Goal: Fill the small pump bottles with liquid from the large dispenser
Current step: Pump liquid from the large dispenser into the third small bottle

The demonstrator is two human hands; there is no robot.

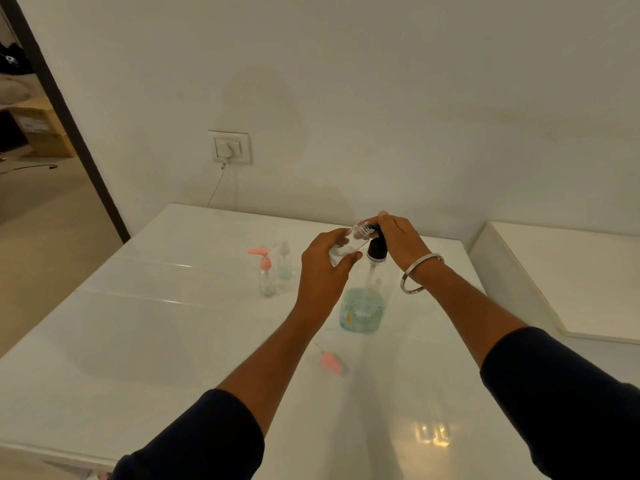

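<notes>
table [145,341]: glossy white | dispenser [363,306]: clear plastic | bangle [420,273]: shiny metal

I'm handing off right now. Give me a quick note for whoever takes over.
Left hand grips a small clear bottle, tilted, its open neck at the spout of the large dispenser.
Right hand rests on the dispenser's black pump.
Its pink pump top lies on the table.
Two capped bottles stand left: one pink-topped, one behind holding some liquid.
Left: finish filling, refit pump.

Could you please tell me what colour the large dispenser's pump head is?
Black; the pump head shows in the head view.
</notes>
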